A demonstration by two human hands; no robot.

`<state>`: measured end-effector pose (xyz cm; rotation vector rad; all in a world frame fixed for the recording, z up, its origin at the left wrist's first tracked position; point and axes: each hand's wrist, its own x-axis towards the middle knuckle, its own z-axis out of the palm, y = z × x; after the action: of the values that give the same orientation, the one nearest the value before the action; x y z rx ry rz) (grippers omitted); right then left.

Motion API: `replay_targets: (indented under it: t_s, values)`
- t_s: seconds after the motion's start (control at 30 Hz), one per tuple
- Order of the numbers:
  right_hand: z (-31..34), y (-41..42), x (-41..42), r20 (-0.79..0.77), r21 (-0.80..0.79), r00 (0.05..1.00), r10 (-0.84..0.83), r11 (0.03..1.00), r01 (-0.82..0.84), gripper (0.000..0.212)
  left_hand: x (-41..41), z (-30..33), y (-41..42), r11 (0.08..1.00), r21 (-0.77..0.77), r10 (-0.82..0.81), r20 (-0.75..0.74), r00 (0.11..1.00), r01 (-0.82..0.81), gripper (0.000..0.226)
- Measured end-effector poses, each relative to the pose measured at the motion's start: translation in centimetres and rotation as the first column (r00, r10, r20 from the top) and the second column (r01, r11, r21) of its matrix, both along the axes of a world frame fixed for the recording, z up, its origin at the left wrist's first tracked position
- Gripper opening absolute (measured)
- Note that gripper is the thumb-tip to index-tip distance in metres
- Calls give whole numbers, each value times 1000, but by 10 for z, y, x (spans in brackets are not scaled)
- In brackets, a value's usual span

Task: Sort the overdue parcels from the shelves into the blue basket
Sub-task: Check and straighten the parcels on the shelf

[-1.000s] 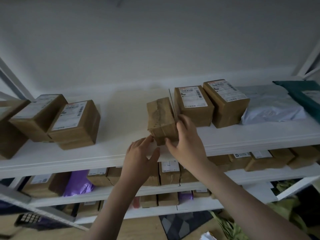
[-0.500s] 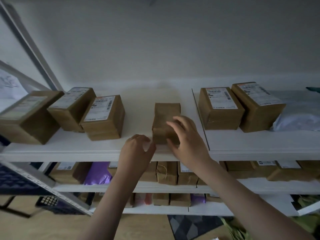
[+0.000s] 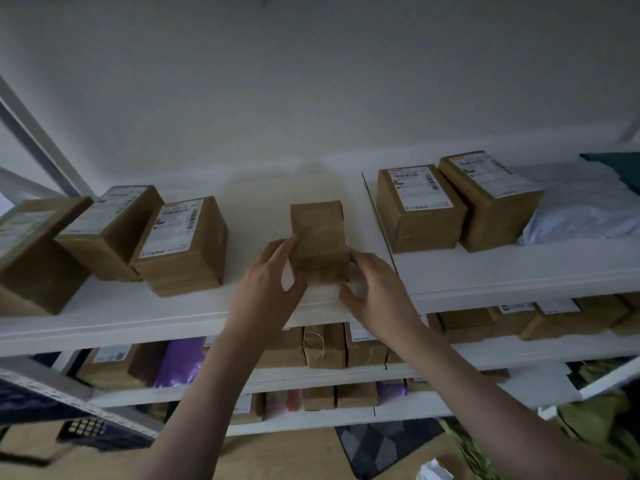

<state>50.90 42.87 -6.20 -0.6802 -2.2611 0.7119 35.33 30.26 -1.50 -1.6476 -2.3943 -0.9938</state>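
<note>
A small brown taped parcel with no label showing stands near the front edge of the top white shelf. My left hand holds its left side, fingers on the side face and thumb curled under the front corner. My right hand holds the right lower corner from the other side, fingers curled. Labelled brown parcels sit to the left and two more labelled parcels to the right. The blue basket shows only as a dark grid patch at the bottom left.
A pale plastic mailer and a teal bag lie at the far right of the top shelf. Lower shelves hold several brown boxes and a purple mailer. A white upright post slants at the left. Green cloth lies at the bottom right.
The view shifted left. The parcel was turned from a tilt to stand square on the shelf, and both hands moved from its front to either side of it.
</note>
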Motion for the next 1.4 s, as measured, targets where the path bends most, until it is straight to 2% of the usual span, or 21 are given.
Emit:
replay_targets:
  t_s: [0.13,0.33,0.53,0.8,0.93,1.0,1.1,1.2,1.4]
  values:
    - [4,-4,-9,-65,-49,998,10,999,-13,47,-3,-7,-3,999,30,40,21,999,-41,62]
    - [21,-9,-34,-92,55,994,61,997,-56,51,-21,-10,-20,993,100,59,45,997,-63,54]
    - [35,-35,-66,-53,128,982,181,977,-173,53,-41,-16,-41,992,88,84,112,990,-94,42]
    - [25,-46,-75,-84,76,969,232,971,-226,66,-51,-16,-46,992,89,75,174,982,-92,41]
    - [24,-41,-75,-61,-33,979,195,980,-197,76,-54,-18,-37,996,56,55,235,970,-70,48]
    - [26,-33,-78,-20,-50,984,175,983,-176,70,-55,-17,-31,998,33,38,249,968,-47,51]
    - [31,-21,-83,41,-57,988,148,988,-145,56,-56,-14,-19,1000,4,16,205,979,-17,49]
    - [36,-11,-82,63,-54,990,127,991,-124,55,-56,-10,-9,999,37,-6,126,992,1,49]
    - [41,0,-55,28,119,997,72,990,-75,58,-32,-3,1,982,187,-45,54,997,34,63]
